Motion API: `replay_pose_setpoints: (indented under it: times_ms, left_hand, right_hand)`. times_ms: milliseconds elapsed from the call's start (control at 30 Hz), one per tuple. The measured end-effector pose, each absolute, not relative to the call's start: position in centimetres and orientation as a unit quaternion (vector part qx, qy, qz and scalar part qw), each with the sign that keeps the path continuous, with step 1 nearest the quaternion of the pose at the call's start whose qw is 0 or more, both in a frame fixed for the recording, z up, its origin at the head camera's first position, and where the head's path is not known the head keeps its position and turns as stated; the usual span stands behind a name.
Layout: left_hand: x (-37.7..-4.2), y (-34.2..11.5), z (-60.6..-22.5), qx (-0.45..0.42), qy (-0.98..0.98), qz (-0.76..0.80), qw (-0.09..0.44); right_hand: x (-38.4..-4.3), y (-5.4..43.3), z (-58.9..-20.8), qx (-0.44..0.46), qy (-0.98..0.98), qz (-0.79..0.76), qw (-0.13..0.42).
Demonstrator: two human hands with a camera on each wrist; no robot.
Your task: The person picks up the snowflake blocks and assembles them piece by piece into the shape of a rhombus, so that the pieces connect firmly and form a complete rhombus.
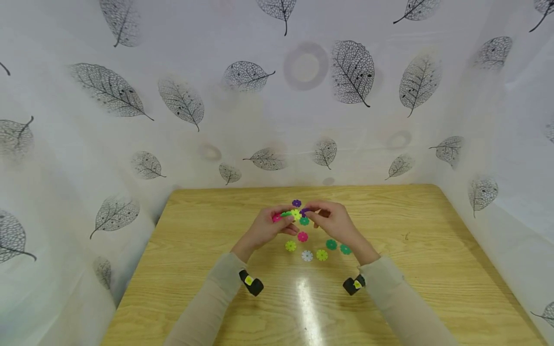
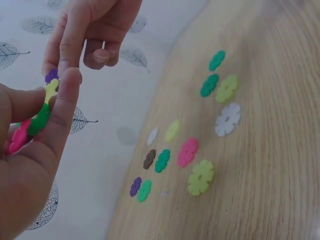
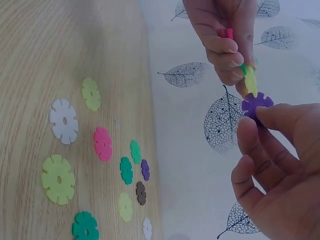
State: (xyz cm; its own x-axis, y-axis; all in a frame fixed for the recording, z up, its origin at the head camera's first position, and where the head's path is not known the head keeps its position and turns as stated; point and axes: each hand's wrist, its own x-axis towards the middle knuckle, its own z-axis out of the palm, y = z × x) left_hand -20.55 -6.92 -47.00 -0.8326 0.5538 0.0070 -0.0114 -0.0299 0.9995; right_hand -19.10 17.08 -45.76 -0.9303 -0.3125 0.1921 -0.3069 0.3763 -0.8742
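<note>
My left hand point(image 1: 266, 227) pinches a short chain of notched flower-shaped plastic discs. In the left wrist view its pink disc point(image 2: 19, 138) lies deepest in the hand, then comes a green disc point(image 2: 39, 120), then a yellow disc point(image 2: 51, 91) at the free end. Facing it, my right hand point(image 1: 336, 223) pinches a purple disc point(image 3: 256, 105) between thumb and fingers. The purple disc's notched edge meets the yellow disc's edge in the right wrist view. Both hands are raised over the far part of the wooden table point(image 1: 195, 269).
Below the hands, several loose discs lie flat on the table, among them a pink disc point(image 1: 302, 236), a white disc point(image 1: 307, 255), a brown disc point(image 2: 149, 159) and a teal disc point(image 1: 331, 244). A leaf-printed curtain point(image 1: 268, 120) hangs along the table's back and sides.
</note>
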Motion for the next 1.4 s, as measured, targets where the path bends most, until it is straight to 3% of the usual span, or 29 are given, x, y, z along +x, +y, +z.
replay_pose_setpoints:
  times_ms: [333,833,1400]
  left_hand:
    - [-20.4,-6.6,-46.9,0.212,0.661,0.688,0.213]
    - [-20.4,-6.5,-47.1,0.198,0.638,0.712,0.217]
    - [-20.1,-6.6,-47.7,0.182,0.664,0.698,0.199]
  right_hand:
    - [-18.7,16.6,-46.0,-0.198,0.822,-0.531,-0.047]
    - [-18.8,15.7,-46.0,-0.214,0.834,-0.503,-0.072]
    - [-18.8,17.0,-46.0,-0.135,0.813,-0.566,0.022]
